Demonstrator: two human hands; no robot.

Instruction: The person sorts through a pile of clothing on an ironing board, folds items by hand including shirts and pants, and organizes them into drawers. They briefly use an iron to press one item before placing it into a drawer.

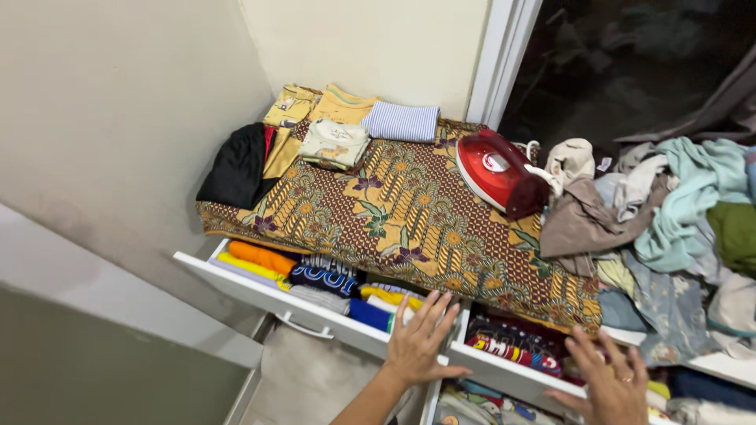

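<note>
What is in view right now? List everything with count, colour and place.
Patterned cloth: one, brown and yellow floral, spread over the unit's top.
Iron: one, red, resting on the cloth's right end.
Folded clothes: several, yellow, cream, striped blue-white, at the cloth's far end.
Black garment: one, hanging off the far left corner.
Unfolded laundry pile: many pieces, grey, teal, white, green, right of the iron.
Left drawer: one, white, open, holding folded orange, yellow and navy clothes.
Right drawer: one, white, open, with folded dark and red clothes.
Left hand: flat on the left drawer's front edge.
Right hand: spread over the right drawer, ring on one finger.
</note>
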